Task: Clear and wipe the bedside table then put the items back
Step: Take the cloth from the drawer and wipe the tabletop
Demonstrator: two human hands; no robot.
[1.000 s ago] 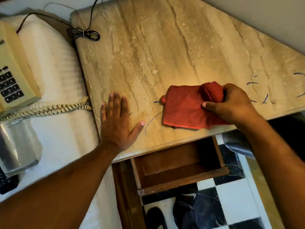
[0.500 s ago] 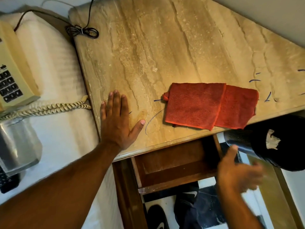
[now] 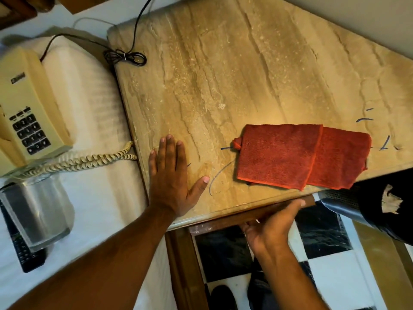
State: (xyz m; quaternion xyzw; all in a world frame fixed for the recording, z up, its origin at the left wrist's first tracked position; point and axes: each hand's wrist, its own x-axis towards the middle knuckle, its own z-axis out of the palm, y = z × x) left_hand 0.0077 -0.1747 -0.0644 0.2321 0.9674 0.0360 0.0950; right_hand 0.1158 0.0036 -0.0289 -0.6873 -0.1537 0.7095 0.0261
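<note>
Seen from above, marble-patterned bedside worktop (image 3: 257,70) bare but for a red cleaning cloth (image 3: 299,156), folded flat near the front edge, and a bundled black cable (image 3: 125,57) at the far left corner. Blue pen marks (image 3: 218,175) showing beside the cloth. Left hand (image 3: 173,175) pressed palm-down on the worktop's front left corner, fingers (image 3: 168,148) straight and together, thumb spread, holding nothing; same spot as half a second ago. Right hand (image 3: 271,222), then hanging free below the edge, now laid against the wooden drawer front (image 3: 263,212), fingers stretched along its face, thumb tucked under. Drawer, wide open a moment earlier, now pushed nearly flush beneath the worktop. Cloth unmoved since being released.

Cleared items parked on the white bed (image 3: 93,198) to the left: beige push-button telephone (image 3: 26,113) with coiled cord (image 3: 89,162), clear plastic container (image 3: 38,211), dark remote control (image 3: 24,253) partly beneath it. Black-and-white checkered floor (image 3: 321,227) below, dark rounded object (image 3: 380,204) at right, identity unclear.
</note>
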